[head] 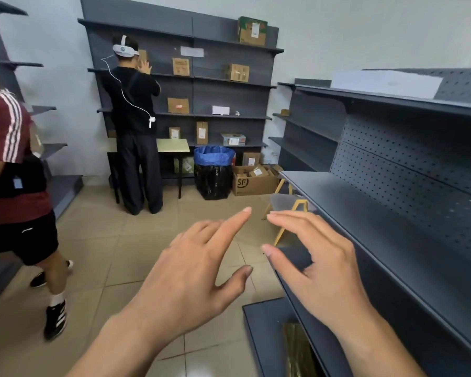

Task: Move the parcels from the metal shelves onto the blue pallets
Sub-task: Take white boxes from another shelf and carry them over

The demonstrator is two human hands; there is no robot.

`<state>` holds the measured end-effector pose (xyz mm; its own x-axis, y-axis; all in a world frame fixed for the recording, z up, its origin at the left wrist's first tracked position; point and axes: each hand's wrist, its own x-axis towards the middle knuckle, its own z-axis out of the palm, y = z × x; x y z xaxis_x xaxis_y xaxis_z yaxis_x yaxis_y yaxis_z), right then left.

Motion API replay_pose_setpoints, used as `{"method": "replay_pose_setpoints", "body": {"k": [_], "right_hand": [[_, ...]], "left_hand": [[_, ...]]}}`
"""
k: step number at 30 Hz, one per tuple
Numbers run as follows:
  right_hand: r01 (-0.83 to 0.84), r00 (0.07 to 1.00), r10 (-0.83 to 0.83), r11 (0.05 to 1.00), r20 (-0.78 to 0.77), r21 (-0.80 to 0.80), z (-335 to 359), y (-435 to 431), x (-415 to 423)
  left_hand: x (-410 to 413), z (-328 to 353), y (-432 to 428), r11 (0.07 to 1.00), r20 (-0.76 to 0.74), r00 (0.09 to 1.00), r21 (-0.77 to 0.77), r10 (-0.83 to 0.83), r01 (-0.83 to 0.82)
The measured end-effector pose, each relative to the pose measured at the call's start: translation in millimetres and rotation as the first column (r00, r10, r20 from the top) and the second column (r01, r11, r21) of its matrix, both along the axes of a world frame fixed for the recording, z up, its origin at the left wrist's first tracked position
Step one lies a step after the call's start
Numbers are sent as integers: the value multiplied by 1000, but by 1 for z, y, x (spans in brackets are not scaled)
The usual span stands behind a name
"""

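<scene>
Left hand [186, 273] and right hand [326, 270] both held out, fingers spread and relaxed, gripping nothing. Parcels [178, 105] sit on the far metal shelves [229, 96] at 12 o'clock, well apart from both hands. Near shelf [378, 227] at 3 o'clock, just beside the right hand. Another person [132, 104] stands at 11 o'clock.

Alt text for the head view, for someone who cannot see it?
The wearer's left hand and right hand reach forward, open and holding nothing, beside a grey metal shelf on the right. Ahead, a person in black reaches to the back shelves, dotted with cardboard parcels; a second person walks by at left.
</scene>
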<state>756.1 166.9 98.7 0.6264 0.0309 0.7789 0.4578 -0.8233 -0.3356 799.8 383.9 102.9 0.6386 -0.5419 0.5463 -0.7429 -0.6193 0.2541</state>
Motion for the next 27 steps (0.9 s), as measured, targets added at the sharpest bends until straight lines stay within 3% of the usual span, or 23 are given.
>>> {"method": "replay_pose_setpoints", "body": {"k": [7,12,20,27], "right_hand": [[-22,999,22,999,24,-35,10,40,81],[14,998,-17,998,-55,-54,15,40,110],[140,987,-145,988,-72,-71,25,5,151],[175,983,-174,984,62,-16,38,-45,211]], "left_hand": [[86,10,38,992,-1,1000,-129,-15,15],[125,15,32,984,-6,998,-168,-63,61],[181,22,-13,962,-69,985,-236,-159,138],[245,49,-83,944,-21,965,-214,-261,251]]}}
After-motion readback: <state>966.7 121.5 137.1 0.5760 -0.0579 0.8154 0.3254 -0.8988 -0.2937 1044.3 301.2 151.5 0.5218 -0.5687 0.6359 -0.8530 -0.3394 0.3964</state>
